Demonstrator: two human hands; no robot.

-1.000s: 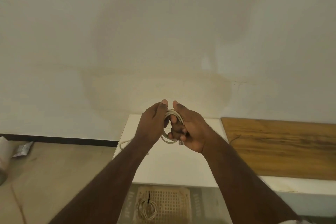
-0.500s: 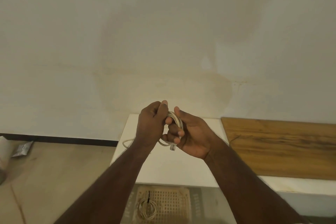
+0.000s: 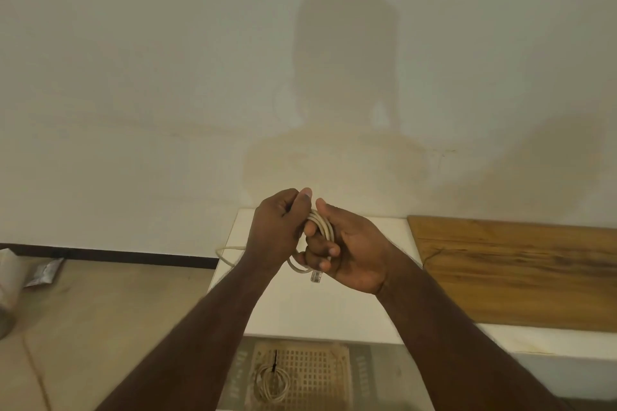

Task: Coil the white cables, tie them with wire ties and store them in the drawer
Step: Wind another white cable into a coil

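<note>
Both hands hold a coiled white cable point(image 3: 323, 224) above the white table point(image 3: 300, 307). My left hand point(image 3: 278, 227) pinches the coil's top from the left. My right hand point(image 3: 350, 248) wraps its fingers round the loops from the right. A clear plug point(image 3: 316, 277) hangs below my right fingers. A loose tail of the cable point(image 3: 228, 252) trails left over the table's edge. Below the table front, an open drawer with a perforated tray point(image 3: 310, 374) holds another coiled white cable point(image 3: 272, 380) bound by a dark tie point(image 3: 274, 359).
A wooden board point(image 3: 514, 270) lies on the table to the right, with a thin wire at its left edge. A plain wall stands close behind. The floor on the left carries a foil packet point(image 3: 45, 272) and a pale roll point(image 3: 8, 290).
My right hand has curled tighter round the coil and the plug now hangs below its fingers. Both hands stay at the same spot above the table.
</note>
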